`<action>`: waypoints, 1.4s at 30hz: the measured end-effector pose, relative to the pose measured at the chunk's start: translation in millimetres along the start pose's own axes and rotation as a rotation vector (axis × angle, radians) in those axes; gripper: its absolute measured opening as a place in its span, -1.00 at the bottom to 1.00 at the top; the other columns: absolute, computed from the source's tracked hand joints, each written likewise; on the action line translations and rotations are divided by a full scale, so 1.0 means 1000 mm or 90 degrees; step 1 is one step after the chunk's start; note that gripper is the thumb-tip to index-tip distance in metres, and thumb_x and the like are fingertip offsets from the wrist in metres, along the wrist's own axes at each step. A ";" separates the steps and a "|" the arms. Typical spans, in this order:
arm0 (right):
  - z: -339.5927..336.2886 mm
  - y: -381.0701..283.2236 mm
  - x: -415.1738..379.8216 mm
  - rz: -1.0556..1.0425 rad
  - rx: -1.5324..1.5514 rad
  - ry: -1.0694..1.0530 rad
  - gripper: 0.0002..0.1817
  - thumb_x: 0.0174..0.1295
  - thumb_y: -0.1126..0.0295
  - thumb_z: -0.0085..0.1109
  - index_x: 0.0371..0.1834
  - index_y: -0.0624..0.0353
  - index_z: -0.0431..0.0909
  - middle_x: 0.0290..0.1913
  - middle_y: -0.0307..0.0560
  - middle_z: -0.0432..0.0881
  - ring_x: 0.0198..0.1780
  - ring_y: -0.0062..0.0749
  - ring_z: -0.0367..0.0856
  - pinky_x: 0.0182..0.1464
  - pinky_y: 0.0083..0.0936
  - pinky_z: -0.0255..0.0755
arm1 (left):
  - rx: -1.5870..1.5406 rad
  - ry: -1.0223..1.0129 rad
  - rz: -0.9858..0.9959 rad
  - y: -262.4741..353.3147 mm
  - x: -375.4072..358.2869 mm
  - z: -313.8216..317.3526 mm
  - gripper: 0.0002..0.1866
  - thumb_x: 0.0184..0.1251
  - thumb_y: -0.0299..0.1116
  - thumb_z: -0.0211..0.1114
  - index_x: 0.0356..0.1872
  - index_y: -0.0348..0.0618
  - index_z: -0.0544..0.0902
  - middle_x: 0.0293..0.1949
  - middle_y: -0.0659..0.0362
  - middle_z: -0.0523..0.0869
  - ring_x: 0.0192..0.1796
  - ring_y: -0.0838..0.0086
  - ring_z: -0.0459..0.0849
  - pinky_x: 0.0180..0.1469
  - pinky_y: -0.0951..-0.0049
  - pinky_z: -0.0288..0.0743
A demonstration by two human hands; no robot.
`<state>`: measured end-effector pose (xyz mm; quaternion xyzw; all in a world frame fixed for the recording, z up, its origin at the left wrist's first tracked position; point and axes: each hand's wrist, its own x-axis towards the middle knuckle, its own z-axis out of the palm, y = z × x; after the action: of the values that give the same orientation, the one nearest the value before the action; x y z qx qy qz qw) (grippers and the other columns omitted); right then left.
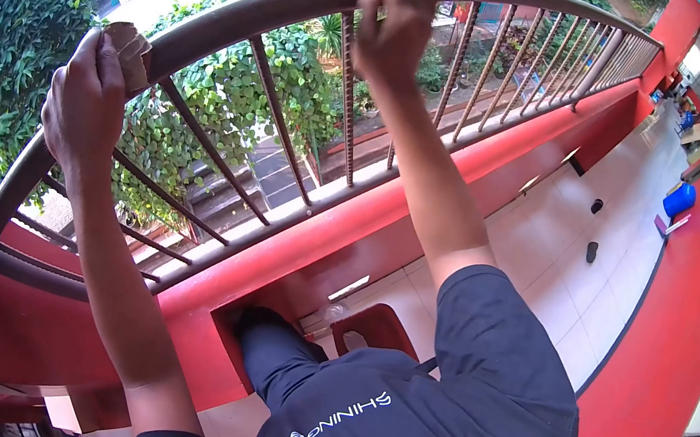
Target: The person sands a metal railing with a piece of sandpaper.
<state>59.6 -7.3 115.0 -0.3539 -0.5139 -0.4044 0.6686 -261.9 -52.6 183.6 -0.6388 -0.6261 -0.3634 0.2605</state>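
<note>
My left hand [88, 103] is closed on a creased tan piece of sandpaper [126, 54], pinched between thumb and fingers. The sandpaper rests against the thick brown handrail [246, 8] near its left bend. Farther along the same rail, my right hand [391, 35] is raised over the bar with its fingers curled. Motion blurs its fingertips, and a brownish patch there is too smeared to name. Thin rusty-brown balusters [267, 107] run down from the rail beneath both hands.
A red ledge [321, 232] carries the railing, with leafy plants [272, 71] beyond it. Near my legs stands a red stool [383, 328]. Dark slippers [591, 252] lie on the tiled floor [541, 274], with a blue bin [679, 200] farther off.
</note>
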 end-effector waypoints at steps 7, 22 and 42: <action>-0.022 0.036 -0.002 0.098 0.026 0.027 -0.68 0.50 0.33 0.04 0.10 0.23 0.72 0.16 0.13 0.71 0.31 0.01 0.57 0.44 -0.06 0.37 | -0.011 0.040 0.036 -0.005 0.000 0.005 -0.52 0.59 0.00 -0.01 0.23 -0.01 0.70 -0.04 -0.08 0.80 0.04 -0.05 0.77 0.15 0.01 0.59; -0.002 -0.065 -0.021 -0.036 0.124 -0.126 -0.66 0.49 0.36 0.07 0.17 0.29 0.69 0.22 0.16 0.70 0.39 0.10 0.56 0.56 -0.08 0.24 | 0.008 0.103 0.068 -0.010 -0.003 0.009 -0.60 0.56 -0.02 0.08 0.11 0.03 0.75 -0.18 -0.11 0.81 -0.08 -0.04 0.79 0.06 -0.01 0.65; -0.001 -0.075 0.006 0.187 0.034 -0.188 -0.57 0.59 0.23 -0.07 0.12 0.34 0.70 0.08 0.29 0.74 0.16 0.04 0.73 0.25 -0.08 0.60 | 0.019 0.132 0.078 -0.016 -0.003 0.015 -0.57 0.60 0.00 0.04 0.14 -0.02 0.73 -0.12 -0.06 0.81 -0.05 0.00 0.78 0.10 0.01 0.62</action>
<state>-6.8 -40.6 125.0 -0.4628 -0.5595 -0.2327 0.6470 -275.3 -41.8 170.4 -0.6309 -0.5607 -0.4018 0.3551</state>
